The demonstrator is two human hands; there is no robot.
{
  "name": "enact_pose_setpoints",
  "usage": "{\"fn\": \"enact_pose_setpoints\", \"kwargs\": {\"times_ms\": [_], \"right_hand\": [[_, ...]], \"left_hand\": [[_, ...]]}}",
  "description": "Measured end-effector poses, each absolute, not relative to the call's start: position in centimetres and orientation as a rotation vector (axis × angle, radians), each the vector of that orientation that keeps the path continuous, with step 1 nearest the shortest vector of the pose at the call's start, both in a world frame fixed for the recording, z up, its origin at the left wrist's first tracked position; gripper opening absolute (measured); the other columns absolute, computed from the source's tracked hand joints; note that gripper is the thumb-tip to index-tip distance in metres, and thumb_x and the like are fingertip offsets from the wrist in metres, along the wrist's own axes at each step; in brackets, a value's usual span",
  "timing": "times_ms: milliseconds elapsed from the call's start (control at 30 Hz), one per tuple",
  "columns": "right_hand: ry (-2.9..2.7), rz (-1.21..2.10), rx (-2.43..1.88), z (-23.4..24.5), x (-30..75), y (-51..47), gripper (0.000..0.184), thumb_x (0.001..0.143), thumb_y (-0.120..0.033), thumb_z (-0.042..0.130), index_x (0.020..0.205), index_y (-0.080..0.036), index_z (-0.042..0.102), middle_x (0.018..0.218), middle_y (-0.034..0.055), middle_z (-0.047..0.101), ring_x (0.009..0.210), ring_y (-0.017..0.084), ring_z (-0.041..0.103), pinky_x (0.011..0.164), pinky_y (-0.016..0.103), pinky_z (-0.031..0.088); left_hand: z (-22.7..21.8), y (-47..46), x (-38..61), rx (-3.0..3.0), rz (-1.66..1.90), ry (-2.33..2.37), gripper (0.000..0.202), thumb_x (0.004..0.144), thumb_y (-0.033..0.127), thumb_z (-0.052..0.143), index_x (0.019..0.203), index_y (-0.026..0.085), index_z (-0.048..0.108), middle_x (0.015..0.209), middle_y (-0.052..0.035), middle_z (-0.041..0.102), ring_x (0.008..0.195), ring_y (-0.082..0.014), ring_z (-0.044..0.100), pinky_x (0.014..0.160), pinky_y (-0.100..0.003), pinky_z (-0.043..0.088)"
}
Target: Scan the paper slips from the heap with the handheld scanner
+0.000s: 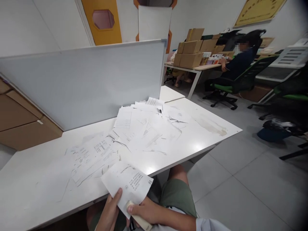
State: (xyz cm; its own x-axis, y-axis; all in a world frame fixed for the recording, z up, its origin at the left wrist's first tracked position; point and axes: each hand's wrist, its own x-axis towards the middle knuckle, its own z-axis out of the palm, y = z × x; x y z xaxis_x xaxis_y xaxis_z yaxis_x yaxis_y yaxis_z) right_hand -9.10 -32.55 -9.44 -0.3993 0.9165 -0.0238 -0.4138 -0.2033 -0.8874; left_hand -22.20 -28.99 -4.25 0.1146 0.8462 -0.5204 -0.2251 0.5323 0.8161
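Observation:
A printed paper sheet [128, 183] is held over my lap at the table's front edge. My left hand [112, 205] pinches its near left edge, thumb on top and fingers beneath. My right hand [146, 210] is closed around a cream-coloured oblong hand tool [141, 219], its thumb pressed on the rounded end. That end lies against the sheet's lower edge; I cannot make out the tool's exact kind. Just beyond my hands, loose printed papers [92, 154] lie spread over the white table [43, 179]. A thicker heap of papers [149, 125] rises farther back.
A whiteboard panel [96, 83] stands along the table's back edge. Brown cardboard boxes [29, 125] are at the left. Across the room, a person [240, 61] sits on a green-black chair [243, 83] at a desk with stacked boxes [192, 48].

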Motion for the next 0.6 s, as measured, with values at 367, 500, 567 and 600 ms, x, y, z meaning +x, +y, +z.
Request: {"fn": "enact_pose_setpoints", "kwargs": {"times_ms": [367, 500, 567, 600], "right_hand": [[-1.039, 1.671, -0.955, -6.9, -6.9, -31.7, 0.046, 0.063, -0.052, 0.076, 0.081, -0.015, 0.056, 0.064, 0.0016, 0.063, 0.059, 0.014, 0.056, 0.058, 0.024, 0.040], [-1.015, 1.444, -1.064, -5.6, -4.3, -31.9, 0.039, 0.071, -0.050, 0.070, 0.082, -0.015, 0.056, 0.065, 0.0018, 0.064, 0.062, 0.015, 0.055, 0.062, 0.025, 0.038], [-1.006, 1.326, -1.114, -5.7, -2.7, -32.5, 0.040, 0.074, -0.052, 0.067, 0.083, -0.015, 0.056, 0.067, 0.0030, 0.064, 0.066, 0.016, 0.056, 0.066, 0.027, 0.039], [-1.000, 1.279, -1.144, -5.9, -1.7, -33.1, 0.041, 0.074, -0.053, 0.066, 0.084, -0.015, 0.056, 0.068, 0.0037, 0.065, 0.068, 0.018, 0.057, 0.068, 0.028, 0.039]], "left_hand": [[4.1, -8.0, -16.7, 1.013, 1.280, 0.809, 0.042, 0.080, 0.038, 0.065, 0.116, 0.017, 0.059, 0.113, -0.0110, 0.066, 0.113, -0.0262, 0.058, 0.095, -0.035, 0.050], [5.5, -0.3, -10.9, 1.156, 1.201, 0.924, 0.042, 0.082, 0.037, 0.066, 0.114, 0.011, 0.058, 0.099, -0.0143, 0.068, 0.100, -0.0250, 0.064, 0.092, -0.038, 0.052], [5.2, 1.8, -8.1, 1.183, 1.167, 0.992, 0.041, 0.083, 0.035, 0.067, 0.113, 0.009, 0.058, 0.099, -0.0144, 0.067, 0.097, -0.0243, 0.064, 0.090, -0.041, 0.052], [4.9, 2.5, -6.9, 1.202, 1.156, 1.024, 0.039, 0.084, 0.034, 0.065, 0.113, 0.009, 0.058, 0.100, -0.0140, 0.067, 0.096, -0.0237, 0.064, 0.089, -0.043, 0.052]]}}
